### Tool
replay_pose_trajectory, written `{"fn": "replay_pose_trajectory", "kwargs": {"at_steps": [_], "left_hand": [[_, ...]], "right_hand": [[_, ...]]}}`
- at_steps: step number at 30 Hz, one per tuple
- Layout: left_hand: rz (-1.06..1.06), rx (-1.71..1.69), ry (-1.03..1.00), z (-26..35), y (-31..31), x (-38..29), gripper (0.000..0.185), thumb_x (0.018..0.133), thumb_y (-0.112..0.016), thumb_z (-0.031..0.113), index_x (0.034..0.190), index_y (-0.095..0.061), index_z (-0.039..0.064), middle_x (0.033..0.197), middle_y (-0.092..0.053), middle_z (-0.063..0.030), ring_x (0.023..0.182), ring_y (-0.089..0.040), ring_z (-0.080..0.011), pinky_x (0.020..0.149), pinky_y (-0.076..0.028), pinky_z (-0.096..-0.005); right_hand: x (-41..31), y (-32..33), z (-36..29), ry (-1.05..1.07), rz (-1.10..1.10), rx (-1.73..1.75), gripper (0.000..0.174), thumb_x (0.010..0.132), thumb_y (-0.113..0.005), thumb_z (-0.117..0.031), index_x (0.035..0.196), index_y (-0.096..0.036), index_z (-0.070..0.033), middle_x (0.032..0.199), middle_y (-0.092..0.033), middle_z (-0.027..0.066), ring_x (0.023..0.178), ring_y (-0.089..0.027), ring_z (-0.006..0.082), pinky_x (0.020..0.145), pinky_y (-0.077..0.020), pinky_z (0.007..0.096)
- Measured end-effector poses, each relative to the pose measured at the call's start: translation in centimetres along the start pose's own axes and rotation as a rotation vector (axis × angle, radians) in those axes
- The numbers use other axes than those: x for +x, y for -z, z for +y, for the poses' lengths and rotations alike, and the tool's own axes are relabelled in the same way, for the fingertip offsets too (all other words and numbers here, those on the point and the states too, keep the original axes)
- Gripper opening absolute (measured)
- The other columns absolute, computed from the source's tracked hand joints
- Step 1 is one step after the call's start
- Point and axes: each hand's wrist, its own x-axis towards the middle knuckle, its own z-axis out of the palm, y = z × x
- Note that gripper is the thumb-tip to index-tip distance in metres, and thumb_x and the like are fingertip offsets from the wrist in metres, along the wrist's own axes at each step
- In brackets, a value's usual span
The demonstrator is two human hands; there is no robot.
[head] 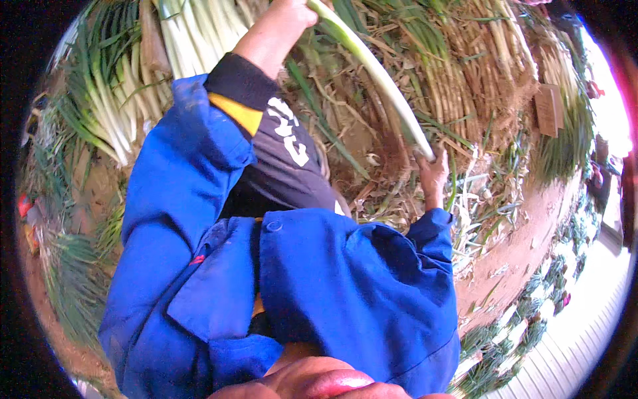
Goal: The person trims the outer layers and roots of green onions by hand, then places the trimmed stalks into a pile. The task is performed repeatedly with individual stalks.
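Observation:
A long green onion [386, 80] arches between my two hands. My left hand [299, 11], at the top edge, is closed around its greener part; the fingers are partly cut off by the frame. The white lower end meets the fingers of my right hand [433, 167], which pinch it. Peeled white green onions [199, 35] lie in a pile just left of my left forearm. Unpeeled green onions with dry brown skins and roots [458, 95] are heaped beyond my right hand.
More green onions [107, 104] lie at the left. Loose peelings [468, 199] litter the soil near my right hand. A brown piece of cardboard [548, 109] rests by a bundle at the right. Rows of bundled green onions [513, 334] line the ground at lower right.

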Motion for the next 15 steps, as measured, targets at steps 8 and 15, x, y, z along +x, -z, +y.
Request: {"fn": "replay_pose_trajectory", "kwargs": {"at_steps": [8, 15], "left_hand": [[-0.606, 0.028, 0.073, 1.1, -0.7, -3.9, 0.030, 0.079, -0.076, 0.028, 0.076, -0.053, 0.009, 0.066, -0.053, -0.0039, 0.065, -0.056, -0.0193, 0.075, -0.051, -0.0482], [-0.473, 0.024, 0.023, 0.0, -0.8, -3.7, 0.043, 0.074, -0.077, 0.044, 0.081, -0.046, 0.014, 0.063, -0.045, 0.0013, 0.058, -0.047, -0.0131, 0.062, -0.044, -0.0336]], "right_hand": [[-1.2, -0.5, -4.2, -0.243, -0.353, 0.404, 0.025, 0.072, -0.066, -0.004, 0.094, -0.056, 0.003, 0.072, -0.057, 0.0033, 0.069, -0.048, 0.0086, 0.060, -0.0439, 0.0268], [-4.1, -5.0, 0.9, -0.357, -0.276, 0.452, 0.039, 0.073, -0.063, -0.010, 0.109, -0.054, -0.001, 0.087, -0.061, 0.0128, 0.082, -0.056, 0.0199, 0.077, -0.0461, 0.0314]]}}
